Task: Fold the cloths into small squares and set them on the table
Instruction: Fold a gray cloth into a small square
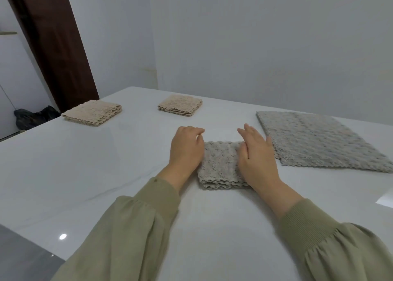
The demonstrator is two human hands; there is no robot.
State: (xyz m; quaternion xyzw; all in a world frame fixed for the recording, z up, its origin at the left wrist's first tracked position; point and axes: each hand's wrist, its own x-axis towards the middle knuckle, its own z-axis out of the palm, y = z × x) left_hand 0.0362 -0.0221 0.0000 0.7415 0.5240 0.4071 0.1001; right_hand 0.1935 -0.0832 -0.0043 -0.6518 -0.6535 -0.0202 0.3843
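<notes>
Folded grey cloth on counter. Right hand flat, pressing its right side; left hand curled at left edge, grip unclear. Unfolded grey cloth at right.

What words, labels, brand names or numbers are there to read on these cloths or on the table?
None: no text can be read anywhere.
The beige cloth at the table's edge, the second beige cloth, the folded grey cloth, the flat grey cloth and the white table show no label, brand or number.
</notes>
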